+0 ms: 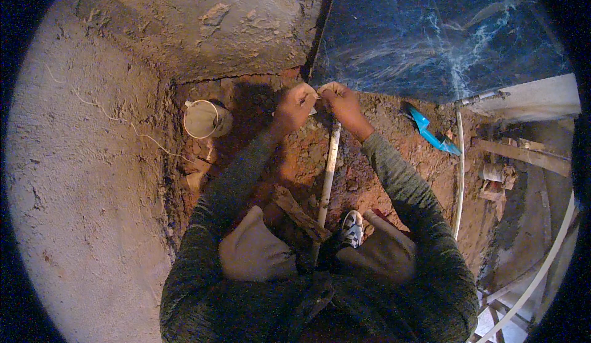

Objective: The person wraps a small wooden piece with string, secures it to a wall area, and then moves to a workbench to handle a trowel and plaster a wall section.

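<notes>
Both hands meet over the dirt trench, fingertips almost together. My left hand [296, 105] is closed in a pinch on a small pale item [312, 108] too small to name. Just beside it, my right hand [341, 109] pinches at the same spot, its fingers closed; what exactly they grip is hard to make out. A white pipe [329, 183] runs from under my right hand down between my knees, where a piece of wood [297, 211] lies beside it.
A white bucket [203, 119] stands left, near a plastered wall [86, 177] with a thin wire. Right are a turquoise object [431, 131], another pipe [460, 177], planks [523, 155] and a long curved tube [542, 263]. A dark marbled panel [418, 35] bounds the back right.
</notes>
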### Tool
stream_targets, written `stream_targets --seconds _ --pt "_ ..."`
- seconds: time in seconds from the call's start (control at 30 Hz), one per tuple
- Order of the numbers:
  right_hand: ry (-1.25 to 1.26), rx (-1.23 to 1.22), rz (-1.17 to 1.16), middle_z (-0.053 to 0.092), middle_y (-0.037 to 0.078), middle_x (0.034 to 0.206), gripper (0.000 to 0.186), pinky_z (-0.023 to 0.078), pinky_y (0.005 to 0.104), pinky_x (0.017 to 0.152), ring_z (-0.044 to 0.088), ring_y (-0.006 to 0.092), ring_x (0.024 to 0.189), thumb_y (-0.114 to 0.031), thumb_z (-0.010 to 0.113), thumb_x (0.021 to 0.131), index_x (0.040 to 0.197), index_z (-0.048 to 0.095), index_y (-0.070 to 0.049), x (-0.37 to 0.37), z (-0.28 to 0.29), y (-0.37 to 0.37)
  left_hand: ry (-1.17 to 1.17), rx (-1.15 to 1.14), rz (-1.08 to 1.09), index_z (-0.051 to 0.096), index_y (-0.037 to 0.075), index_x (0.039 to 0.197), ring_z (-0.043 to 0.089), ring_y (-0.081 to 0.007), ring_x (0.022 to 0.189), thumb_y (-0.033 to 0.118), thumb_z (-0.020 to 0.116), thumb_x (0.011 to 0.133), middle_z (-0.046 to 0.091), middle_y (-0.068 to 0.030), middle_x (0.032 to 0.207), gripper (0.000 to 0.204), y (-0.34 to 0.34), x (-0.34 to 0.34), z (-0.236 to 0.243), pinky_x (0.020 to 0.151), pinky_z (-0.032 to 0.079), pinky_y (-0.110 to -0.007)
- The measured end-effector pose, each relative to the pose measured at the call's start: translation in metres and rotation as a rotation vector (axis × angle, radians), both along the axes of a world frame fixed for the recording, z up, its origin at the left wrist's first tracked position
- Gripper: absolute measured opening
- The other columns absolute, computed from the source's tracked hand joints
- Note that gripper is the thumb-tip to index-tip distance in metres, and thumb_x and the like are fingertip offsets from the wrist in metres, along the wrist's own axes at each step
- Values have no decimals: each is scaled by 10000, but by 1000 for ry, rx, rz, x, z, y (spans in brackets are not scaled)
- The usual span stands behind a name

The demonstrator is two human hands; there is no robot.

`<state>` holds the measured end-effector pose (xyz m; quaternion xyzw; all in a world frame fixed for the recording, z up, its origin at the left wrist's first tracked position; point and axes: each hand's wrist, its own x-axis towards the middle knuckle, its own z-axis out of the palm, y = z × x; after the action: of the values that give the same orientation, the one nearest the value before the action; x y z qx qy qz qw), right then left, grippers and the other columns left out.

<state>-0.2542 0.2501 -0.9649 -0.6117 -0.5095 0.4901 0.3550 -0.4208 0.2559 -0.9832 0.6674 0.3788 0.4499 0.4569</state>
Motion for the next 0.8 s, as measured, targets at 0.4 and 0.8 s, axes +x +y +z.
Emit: stream_targets --seconds 0.4,0.8 --pt "-46 155 -38 675 20 913 151 465 262 788 583 99 850 -145 587 909 942 671 -25 -3 -49 30 -187 -242 293 609 24 923 534 -128 641 135 558 930 611 -46 722 122 49 25 -88 598 426 -301" --pt "-68 34 -44 707 108 901 228 514 358 757 657 218 827 -233 641 873 952 710 -30 -3 -77 40 -494 -641 145 626 56 917 468 -79 609 173 572 940 598 33 767 131 51 31 -84 559 385 -259"
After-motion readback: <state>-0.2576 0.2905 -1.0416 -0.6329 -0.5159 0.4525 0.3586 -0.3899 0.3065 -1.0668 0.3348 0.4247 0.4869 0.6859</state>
